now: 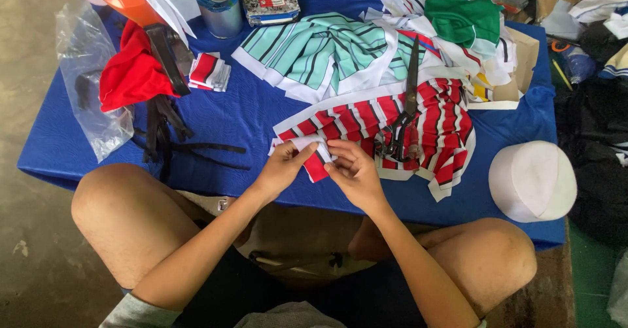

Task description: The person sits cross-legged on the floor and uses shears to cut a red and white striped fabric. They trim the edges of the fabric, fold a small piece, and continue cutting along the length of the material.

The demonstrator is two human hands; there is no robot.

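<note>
a small red-and-white striped cloth piece point(318, 161) is pinched between the fingers of the left hand point(282, 166) and the right hand point(353, 171), both closed on it, at the near edge of the blue table point(248, 115). just beyond it on the table lie a striped fabric pile point(438, 128) and black scissors point(404, 115); a white cap point(531, 181) rests at the table's right corner.

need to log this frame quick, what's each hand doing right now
Left hand: shut on the red and white fabric piece.
Right hand: shut on the same fabric piece.
</note>
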